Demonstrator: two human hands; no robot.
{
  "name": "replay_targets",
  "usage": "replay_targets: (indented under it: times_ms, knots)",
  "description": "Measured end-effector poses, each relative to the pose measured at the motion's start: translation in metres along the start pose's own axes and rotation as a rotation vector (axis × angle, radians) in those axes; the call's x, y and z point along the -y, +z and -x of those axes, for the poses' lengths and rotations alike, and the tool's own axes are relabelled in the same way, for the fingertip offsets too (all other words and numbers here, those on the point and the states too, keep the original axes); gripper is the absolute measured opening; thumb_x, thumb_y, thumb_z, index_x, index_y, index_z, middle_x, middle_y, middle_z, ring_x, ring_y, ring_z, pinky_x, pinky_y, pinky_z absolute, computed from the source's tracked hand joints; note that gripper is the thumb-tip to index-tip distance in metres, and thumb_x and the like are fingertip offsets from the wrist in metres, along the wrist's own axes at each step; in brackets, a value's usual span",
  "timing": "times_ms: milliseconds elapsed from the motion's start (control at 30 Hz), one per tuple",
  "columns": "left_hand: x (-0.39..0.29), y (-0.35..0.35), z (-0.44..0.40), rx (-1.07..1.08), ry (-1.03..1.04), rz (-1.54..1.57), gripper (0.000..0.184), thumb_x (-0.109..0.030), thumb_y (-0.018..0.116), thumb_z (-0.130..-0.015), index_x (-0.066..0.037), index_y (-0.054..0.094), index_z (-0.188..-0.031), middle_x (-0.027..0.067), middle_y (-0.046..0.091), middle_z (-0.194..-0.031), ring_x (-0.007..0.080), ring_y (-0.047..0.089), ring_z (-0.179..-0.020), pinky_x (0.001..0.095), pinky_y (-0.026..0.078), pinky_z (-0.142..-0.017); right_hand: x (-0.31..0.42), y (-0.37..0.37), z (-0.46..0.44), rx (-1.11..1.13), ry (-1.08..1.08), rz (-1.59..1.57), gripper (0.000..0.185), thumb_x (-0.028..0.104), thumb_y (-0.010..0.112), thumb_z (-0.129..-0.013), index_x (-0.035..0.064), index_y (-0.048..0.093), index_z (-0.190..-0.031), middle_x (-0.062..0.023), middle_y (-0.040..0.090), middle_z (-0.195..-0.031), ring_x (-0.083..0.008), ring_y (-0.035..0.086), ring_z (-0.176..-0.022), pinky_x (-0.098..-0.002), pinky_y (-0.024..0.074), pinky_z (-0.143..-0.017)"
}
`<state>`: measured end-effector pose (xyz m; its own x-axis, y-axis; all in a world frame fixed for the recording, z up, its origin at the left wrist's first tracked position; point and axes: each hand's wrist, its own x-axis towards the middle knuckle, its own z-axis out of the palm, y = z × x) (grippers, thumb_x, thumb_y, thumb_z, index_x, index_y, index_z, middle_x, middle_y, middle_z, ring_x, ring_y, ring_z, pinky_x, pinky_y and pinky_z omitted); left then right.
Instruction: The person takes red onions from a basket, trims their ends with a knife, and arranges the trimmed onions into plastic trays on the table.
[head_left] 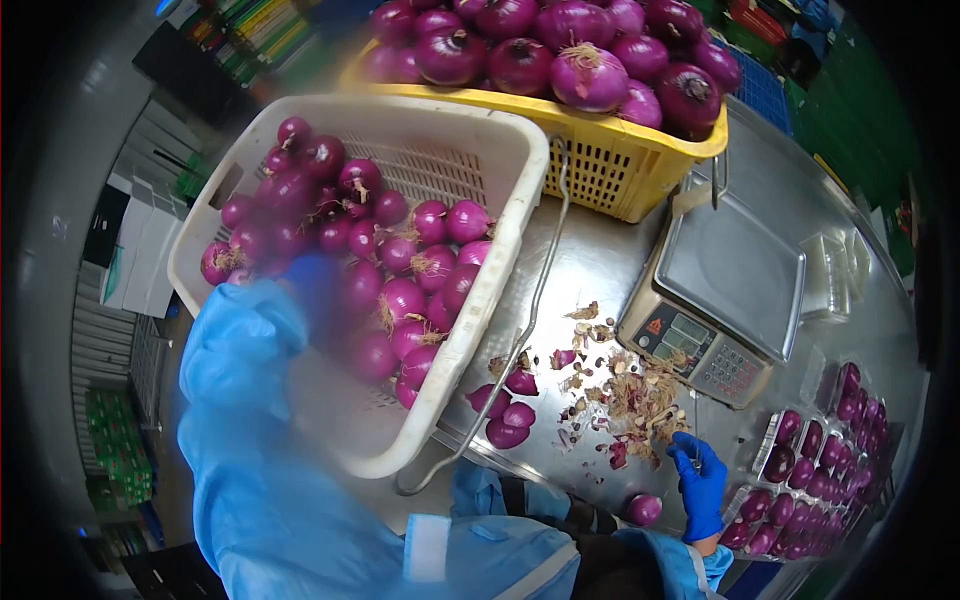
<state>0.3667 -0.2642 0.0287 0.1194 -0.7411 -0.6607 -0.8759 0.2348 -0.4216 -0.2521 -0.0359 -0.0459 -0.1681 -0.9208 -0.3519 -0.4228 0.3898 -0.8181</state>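
My left hand (318, 282), in a blue glove, reaches into the white crate (515, 250) among red onions (402, 300). A smear hides its fingers, so I cannot tell whether it holds an onion. Low over the steel table, my right hand (700, 485), also gloved in blue, has its fingers curled together in a pinch. What they hold, if anything, is too small to make out. Just left of it lies a heap of dry onion skins and root trimmings (640, 400). One onion (643, 510) rests on the table near that hand.
A yellow crate (640, 155) heaped with red onions stands at the back. The digital scale (735, 265) is on the right of the steel table (560, 280). Clear trays of onions (800, 480) sit at the lower right. Several onions (508, 425) lie beside the metal rod (545, 270).
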Motion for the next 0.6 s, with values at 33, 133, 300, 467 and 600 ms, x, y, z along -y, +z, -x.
replay_targets:
  times_ms: [33,133,300,467,600]
  knots:
    - [0.002,-0.007,0.003,-0.062,-0.005,0.056,0.064,-0.033,0.086,-0.05,-0.004,0.068,-0.103,0.0211,0.068,-0.097,0.0368,0.067,-0.092,0.0424,0.055,-0.081,-0.005,0.002,0.001,-0.007,-0.056,0.024,0.023,0.014,0.063,-0.092,0.0042,0.066,-0.114,-0.0054,0.072,-0.097,-0.0072,0.059,-0.068,-0.0224,0.0396,-0.051]
    - [-0.002,-0.036,0.024,-0.513,0.03,0.491,0.076,-0.027,0.086,-0.048,-0.004,0.06,-0.116,0.02,0.062,-0.11,0.036,0.06,-0.106,0.0411,0.049,-0.092,0.007,0.012,0.001,-0.047,-0.257,0.05,0.031,0.028,0.06,-0.095,0.0014,0.066,-0.11,-0.0079,0.071,-0.093,-0.0135,0.064,-0.074,-0.0273,0.0478,-0.061]
    - [-0.111,-0.118,0.143,-0.839,0.381,1.244,0.096,-0.004,0.081,-0.049,-0.002,0.045,-0.139,0.0108,0.051,-0.137,0.0246,0.048,-0.128,0.0363,0.037,-0.11,0.06,0.004,-0.004,0.224,-0.349,-0.157,0.029,0.027,0.065,-0.09,0.0026,0.066,-0.106,-0.0104,0.07,-0.089,-0.0197,0.068,-0.077,-0.0306,0.0521,-0.072]
    - [-0.218,-0.114,0.225,-0.342,0.733,1.747,0.113,-0.021,0.092,-0.04,0.005,0.043,-0.139,0.0141,0.05,-0.139,0.0266,0.049,-0.128,0.0399,0.035,-0.111,0.102,-0.011,0.001,0.403,-0.707,-0.066,0.033,0.036,0.071,-0.085,0.007,0.067,-0.1,-0.0085,0.065,-0.08,-0.0256,0.065,-0.065,-0.0316,0.0514,-0.061]
    - [-0.264,-0.095,0.243,0.242,0.757,1.961,0.114,-0.009,0.091,-0.039,0.007,0.041,-0.14,0.0172,0.051,-0.138,0.0279,0.051,-0.127,0.0416,0.036,-0.112,0.116,-0.021,0.015,0.529,-0.868,0.083,0.034,0.04,0.076,-0.079,0.0099,0.067,-0.092,-0.0073,0.063,-0.077,-0.0275,0.063,-0.061,-0.033,0.05,-0.054]
